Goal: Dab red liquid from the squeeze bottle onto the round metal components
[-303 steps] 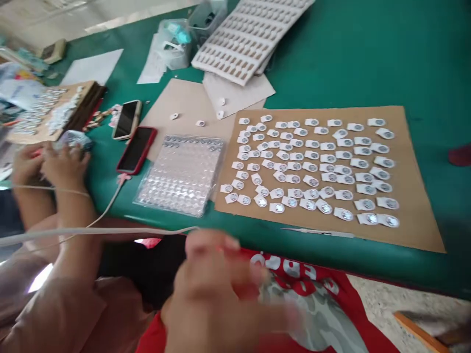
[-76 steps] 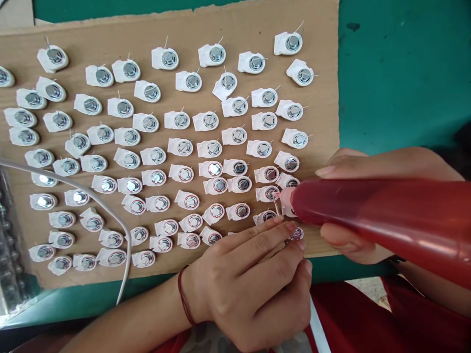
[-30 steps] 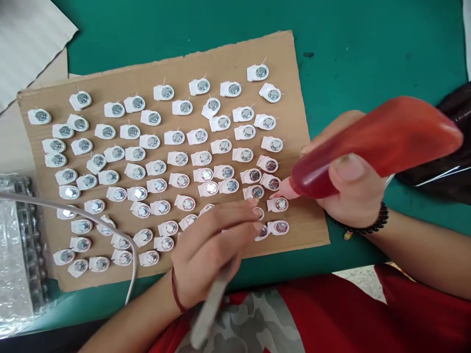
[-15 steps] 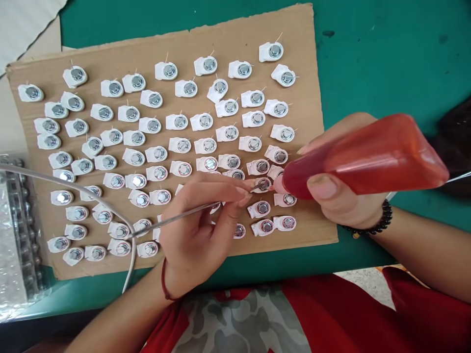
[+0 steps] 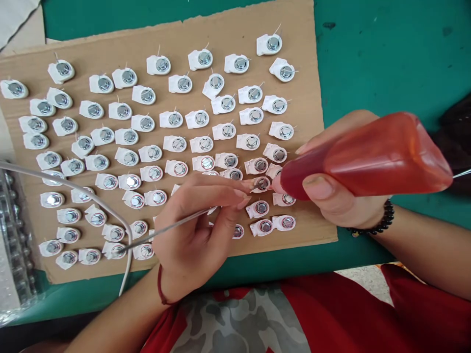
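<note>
My left hand (image 5: 200, 228) pinches a thin metal rod (image 5: 176, 223), its tip at a small white part with a round silver disc (image 5: 262, 185). In my right hand (image 5: 340, 198) is a red translucent squeeze bottle (image 5: 382, 154), tilted so its narrow end points left at that same part. The bottle's tip and the rod's tip nearly meet over the disc; whether they touch it I cannot tell. Many similar white parts lie in loose rows on a brown cardboard sheet (image 5: 217, 37), some hidden under my left hand.
The cardboard rests on a green table (image 5: 371, 63). A white cable (image 5: 88, 193) loops over its lower left part. Clear plastic packaging (image 5: 16, 235) lies at the left edge, and a dark object (image 5: 454, 127) sits at the right.
The view has moved slightly closer, shifting the left-hand parts outward. Both hands keep their places at the same part, with the rod and bottle still held.
</note>
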{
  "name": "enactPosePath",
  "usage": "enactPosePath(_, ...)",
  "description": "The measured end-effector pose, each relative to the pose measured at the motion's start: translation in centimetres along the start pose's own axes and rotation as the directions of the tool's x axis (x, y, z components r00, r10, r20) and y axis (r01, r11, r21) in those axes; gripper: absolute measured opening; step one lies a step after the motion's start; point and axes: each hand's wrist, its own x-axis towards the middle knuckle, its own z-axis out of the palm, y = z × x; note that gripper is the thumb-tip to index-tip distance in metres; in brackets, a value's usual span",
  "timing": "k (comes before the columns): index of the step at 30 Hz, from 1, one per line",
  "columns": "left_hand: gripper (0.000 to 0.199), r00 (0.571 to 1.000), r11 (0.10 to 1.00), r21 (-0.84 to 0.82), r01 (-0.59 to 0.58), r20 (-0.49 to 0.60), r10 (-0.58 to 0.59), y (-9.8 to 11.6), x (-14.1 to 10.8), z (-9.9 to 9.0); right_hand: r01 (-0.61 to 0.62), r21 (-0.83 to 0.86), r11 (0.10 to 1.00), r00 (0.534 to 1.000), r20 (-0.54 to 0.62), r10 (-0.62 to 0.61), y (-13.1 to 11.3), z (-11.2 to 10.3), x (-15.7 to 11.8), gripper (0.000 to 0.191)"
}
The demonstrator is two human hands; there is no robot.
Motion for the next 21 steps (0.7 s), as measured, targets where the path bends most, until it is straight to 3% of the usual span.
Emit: enactPosePath(21, 0.023, 1.0, 1.0, 0.005, -0.025, 0.009, 0.024, -0.2, 0.1, -0.03, 0.03, -0.051, 0.998, 0.999, -0.025, -0.031, -0.08, 0.02, 0.02, 0.018)
